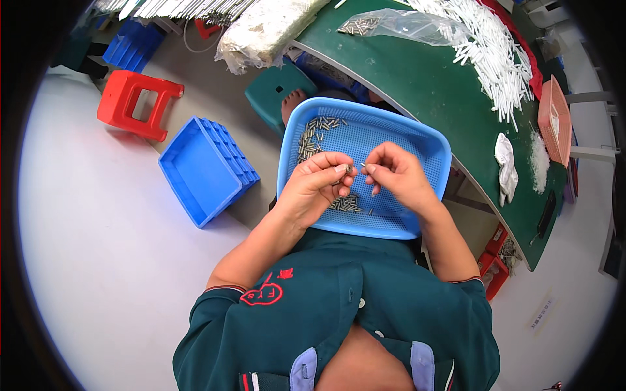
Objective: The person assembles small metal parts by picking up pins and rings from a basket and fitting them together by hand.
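A light blue perforated plastic basket [398, 127] sits on my lap. Small metal cylindrical pieces [309, 142] lie heaped along its left side, and others are under my left hand. Over the basket, my left hand [312, 188] is closed, with a small metal cylinder [349, 169] showing at its thumb and index fingertips. More metal may be tucked under its curled fingers, but I cannot tell. Just to the right, my right hand [403, 181] pinches a tiny metal piece [363, 165] between thumb and index finger, pointing toward the left hand. A small gap separates the two pinches.
A green table [417, 85] curves round the right, bearing white sticks [492, 65], a clear bag [404, 26] with metal pieces, a white glove [505, 166] and a pink basket [554, 124]. On the left stand a blue crate [195, 176] and a red stool [120, 101].
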A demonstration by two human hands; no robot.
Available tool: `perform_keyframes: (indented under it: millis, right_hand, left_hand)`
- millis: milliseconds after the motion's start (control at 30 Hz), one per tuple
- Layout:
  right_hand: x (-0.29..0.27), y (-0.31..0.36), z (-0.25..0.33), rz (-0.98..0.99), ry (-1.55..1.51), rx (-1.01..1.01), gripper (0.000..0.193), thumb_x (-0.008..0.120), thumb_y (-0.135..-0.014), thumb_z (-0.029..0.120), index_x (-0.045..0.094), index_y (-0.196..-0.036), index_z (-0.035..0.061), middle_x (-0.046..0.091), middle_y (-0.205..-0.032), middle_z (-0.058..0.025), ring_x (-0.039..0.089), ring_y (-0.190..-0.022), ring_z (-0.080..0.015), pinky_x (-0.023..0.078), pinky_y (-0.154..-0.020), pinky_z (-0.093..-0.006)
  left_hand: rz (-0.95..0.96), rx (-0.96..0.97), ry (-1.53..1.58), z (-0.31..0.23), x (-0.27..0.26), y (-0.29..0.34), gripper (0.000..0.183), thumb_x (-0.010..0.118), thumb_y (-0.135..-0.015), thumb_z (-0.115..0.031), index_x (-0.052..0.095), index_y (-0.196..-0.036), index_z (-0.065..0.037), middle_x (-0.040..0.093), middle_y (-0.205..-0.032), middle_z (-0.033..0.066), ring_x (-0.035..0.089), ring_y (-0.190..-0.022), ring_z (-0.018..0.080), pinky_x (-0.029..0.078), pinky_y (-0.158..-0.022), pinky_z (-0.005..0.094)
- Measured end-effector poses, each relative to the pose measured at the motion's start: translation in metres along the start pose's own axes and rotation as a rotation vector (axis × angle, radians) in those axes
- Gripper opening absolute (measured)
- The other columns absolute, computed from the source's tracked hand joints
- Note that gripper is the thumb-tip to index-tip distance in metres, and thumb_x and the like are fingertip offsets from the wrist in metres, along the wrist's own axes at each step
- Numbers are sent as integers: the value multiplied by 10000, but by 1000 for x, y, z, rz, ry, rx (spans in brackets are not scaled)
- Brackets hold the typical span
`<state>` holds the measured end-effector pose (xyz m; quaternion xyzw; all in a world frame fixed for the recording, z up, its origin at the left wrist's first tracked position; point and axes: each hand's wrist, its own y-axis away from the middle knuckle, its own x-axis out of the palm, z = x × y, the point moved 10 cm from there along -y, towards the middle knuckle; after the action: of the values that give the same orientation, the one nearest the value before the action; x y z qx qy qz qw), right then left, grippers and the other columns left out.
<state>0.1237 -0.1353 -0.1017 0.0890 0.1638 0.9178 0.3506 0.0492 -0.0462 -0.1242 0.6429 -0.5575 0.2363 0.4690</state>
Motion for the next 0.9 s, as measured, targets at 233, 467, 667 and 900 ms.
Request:
perform_keyframes:
  millis: [233, 467, 667, 900]
  right_hand:
    - [10, 10, 24, 66, -32, -27, 72, 606, -849, 60, 614, -881, -4, 594, -797, -28, 566, -694, -80, 478, -598, -214]
    - [7, 11, 37, -45, 308, -164, 85, 644, -813, 92, 627, -828, 10, 586, -769, -52, 548, -697, -122, 440, -620, -261]
    - [10, 11, 39, -28, 344, -209, 113, 656, -804, 124, 616, -821, 19, 588, -766, -52, 545, -688, -131, 430, -600, -265]
    - [12, 11, 49, -68, 363, -330, 113, 656, -778, 118, 607, -832, 33, 568, -802, -51, 550, -704, -152, 435, -589, -273]
  left_hand:
    - [-44, -15, -57, 3, -2, -1, 108, 601, -866, -66, 593, -961, -15, 632, -869, 69, 592, -746, 121, 480, -636, 235]
    - [-41, -20, -68, 4, 2, 0, 88, 609, -865, -71, 586, -931, -17, 626, -842, 60, 592, -741, 121, 472, -626, 235]
    - [-49, -30, -98, 7, 1, 1, 110, 615, -862, -73, 590, -947, -7, 624, -837, 60, 584, -726, 121, 470, -625, 237]
    - [-21, -65, -34, 10, 4, -2, 128, 606, -886, -132, 594, -929, -13, 616, -810, 49, 557, -684, 117, 459, -604, 232]
